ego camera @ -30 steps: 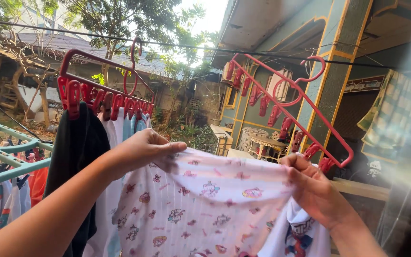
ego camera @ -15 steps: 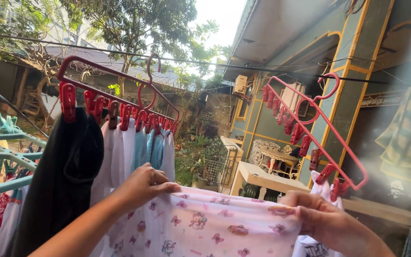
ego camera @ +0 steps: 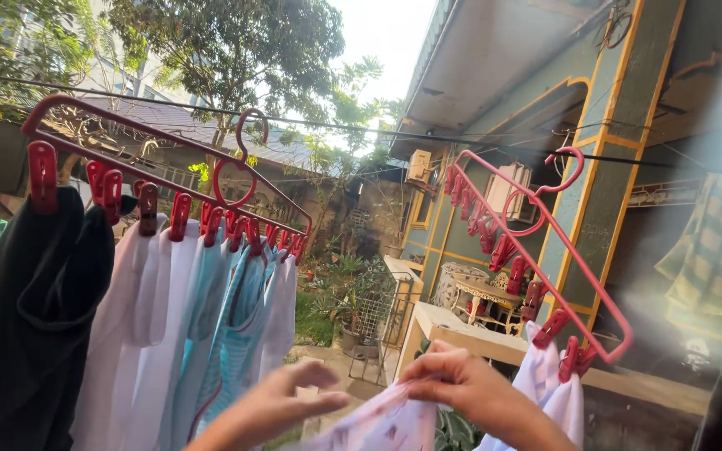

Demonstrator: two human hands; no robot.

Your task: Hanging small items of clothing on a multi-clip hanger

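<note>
My right hand (ego camera: 470,388) pinches the patterned cloth (ego camera: 382,422) by its top edge, while my left hand (ego camera: 282,405), fingers loose and open, touches it below the red peg hanger (ego camera: 536,250).

No packages, labels, signs or screens.

soft printed cloth garment (ego camera: 382,426), glossy red plastic clip hanger (ego camera: 536,250), matt black cloth (ego camera: 18,317)

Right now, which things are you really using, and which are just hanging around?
In use: the patterned cloth, left hand, right hand, and the red peg hanger just above them.

Just around: black garment, full red hanger, checked towel, white table.
</note>
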